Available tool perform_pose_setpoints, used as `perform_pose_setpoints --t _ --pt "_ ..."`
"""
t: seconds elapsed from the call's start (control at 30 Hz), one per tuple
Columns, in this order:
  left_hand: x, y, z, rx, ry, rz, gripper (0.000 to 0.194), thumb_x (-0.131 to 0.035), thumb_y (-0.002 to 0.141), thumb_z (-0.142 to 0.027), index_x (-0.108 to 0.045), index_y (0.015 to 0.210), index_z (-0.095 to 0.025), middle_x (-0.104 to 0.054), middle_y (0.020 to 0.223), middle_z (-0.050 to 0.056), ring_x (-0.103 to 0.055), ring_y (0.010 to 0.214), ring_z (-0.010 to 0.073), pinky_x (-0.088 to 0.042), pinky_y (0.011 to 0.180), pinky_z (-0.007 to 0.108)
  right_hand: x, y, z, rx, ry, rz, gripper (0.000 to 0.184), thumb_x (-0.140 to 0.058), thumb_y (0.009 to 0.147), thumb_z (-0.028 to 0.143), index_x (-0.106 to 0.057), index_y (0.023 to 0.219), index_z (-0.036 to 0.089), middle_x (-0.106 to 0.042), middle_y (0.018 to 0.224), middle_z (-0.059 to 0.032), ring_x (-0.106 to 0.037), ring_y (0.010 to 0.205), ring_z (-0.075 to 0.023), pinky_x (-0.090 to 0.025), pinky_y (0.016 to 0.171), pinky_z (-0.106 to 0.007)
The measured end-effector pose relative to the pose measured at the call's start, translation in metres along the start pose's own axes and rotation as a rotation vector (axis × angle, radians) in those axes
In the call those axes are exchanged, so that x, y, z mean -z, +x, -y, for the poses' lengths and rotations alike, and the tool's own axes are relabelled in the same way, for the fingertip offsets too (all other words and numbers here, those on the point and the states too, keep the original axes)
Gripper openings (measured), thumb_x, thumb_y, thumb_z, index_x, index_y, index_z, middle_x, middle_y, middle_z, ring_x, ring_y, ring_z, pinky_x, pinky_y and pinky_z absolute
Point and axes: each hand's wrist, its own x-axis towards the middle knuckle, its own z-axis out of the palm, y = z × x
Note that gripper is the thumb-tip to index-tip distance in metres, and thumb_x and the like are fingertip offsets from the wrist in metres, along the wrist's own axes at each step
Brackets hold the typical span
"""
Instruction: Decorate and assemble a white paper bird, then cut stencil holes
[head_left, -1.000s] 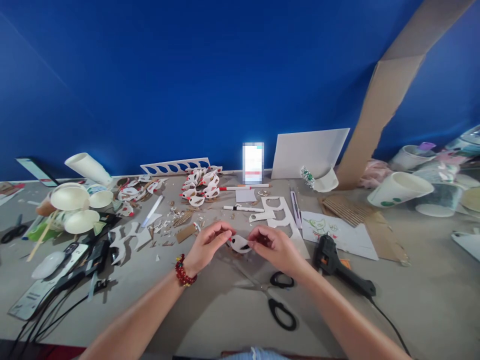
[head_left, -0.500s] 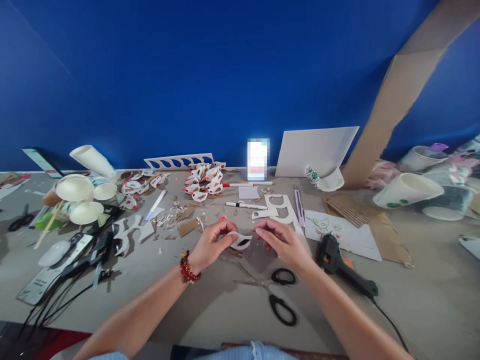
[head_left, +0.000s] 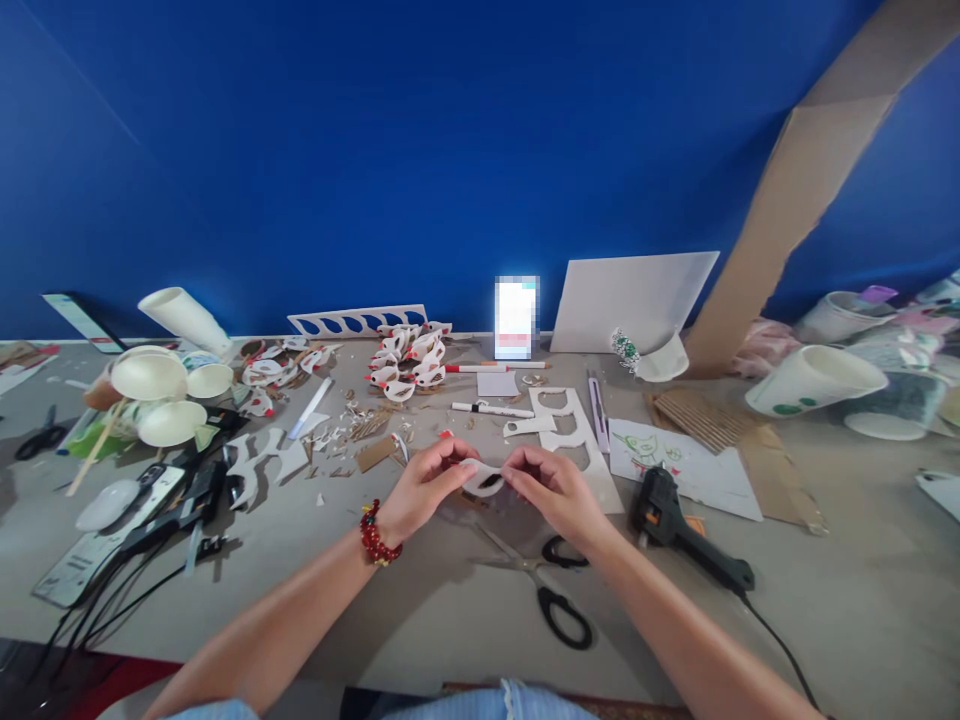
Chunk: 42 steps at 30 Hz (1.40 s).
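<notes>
Between my two hands is a small white bird-shaped cutout (head_left: pixel 486 484) with a dark slit in its body. My left hand (head_left: pixel 429 487) pinches its left end between thumb and fingers. At the right tip, the thumb and fingers of my right hand (head_left: pixel 551 492) are closed on it too. Just below lie open scissors (head_left: pixel 561 612) with black handles. Beyond my hands are a white sheet with cut-out shapes (head_left: pixel 576 440) and a black-and-white marker (head_left: pixel 491 410). Several finished-looking white birds with red beaks (head_left: pixel 409 362) form a ring at the back.
A black glue gun (head_left: pixel 686 535) with its cord lies right of my right forearm, near a paper with a green bird drawing (head_left: pixel 686 470). Paper scraps and cardboard bits (head_left: pixel 367 425) litter the middle left. Paper cups (head_left: pixel 172 425), cables and a phone stand further left.
My right hand has moved left and closed on the right tip of the bird cutout. My left hand keeps its pinch in nearly the same place.
</notes>
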Motion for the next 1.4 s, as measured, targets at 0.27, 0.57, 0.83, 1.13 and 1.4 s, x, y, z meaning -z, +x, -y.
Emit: perform_pose_setpoints --t 0.27,0.57,0.83,1.13,1.4 --pt "-0.001 0.002 0.004 0.097 -0.147 0.032 0.018 -0.063 0.08 -0.028 -0.06 0.094 -0.017 -0.059 0.079 -0.001 -0.053 0.074 0.0128 -0.04 0.068 0.022 0.004 0.0 0.001 0.0 -0.013 -0.045 0.021 -0.054 0.086 0.033 -0.056 0.071 0.019 -0.046 0.06 0.0033 -0.041 0.056 -0.0114 -0.033 0.05 -0.021" --pt "0.0 0.006 0.009 0.058 -0.336 -0.102 0.016 -0.059 0.085 -0.031 -0.062 0.087 -0.016 -0.059 0.08 -0.001 -0.055 0.074 0.0117 -0.044 0.069 0.021 0.008 -0.003 0.008 0.156 -0.197 -0.134 0.016 -0.053 0.088 0.028 -0.057 0.075 0.019 -0.053 0.067 0.0003 -0.05 0.062 -0.014 -0.035 0.052 -0.023" --pt "-0.008 0.006 0.014 0.204 -0.637 -0.064 0.025 -0.064 0.082 -0.039 -0.06 0.087 -0.015 -0.067 0.081 0.005 -0.067 0.076 0.0208 -0.054 0.072 0.035 0.009 -0.003 0.009 0.304 -0.315 -0.186 0.013 -0.051 0.09 0.023 -0.058 0.079 0.019 -0.056 0.071 -0.0007 -0.052 0.066 -0.0146 -0.04 0.064 -0.025" --pt "-0.007 0.011 0.019 0.331 -0.762 -0.022 0.036 -0.051 0.089 -0.047 -0.061 0.093 -0.013 -0.072 0.083 0.011 -0.071 0.074 0.0225 -0.055 0.066 0.033 0.015 0.0 0.005 0.321 -0.39 -0.189 0.015 -0.049 0.092 0.024 -0.056 0.079 0.02 -0.055 0.071 -0.0008 -0.052 0.065 -0.0149 -0.04 0.063 -0.025" --pt "-0.006 0.011 0.024 0.286 -0.726 -0.029 0.043 -0.049 0.088 -0.053 -0.06 0.094 -0.012 -0.071 0.084 0.012 -0.071 0.075 0.0225 -0.054 0.063 0.032 0.016 0.003 -0.001 0.332 -0.449 -0.145 0.017 -0.046 0.093 0.025 -0.055 0.079 0.02 -0.055 0.072 -0.0011 -0.052 0.066 -0.0156 -0.04 0.063 -0.026"
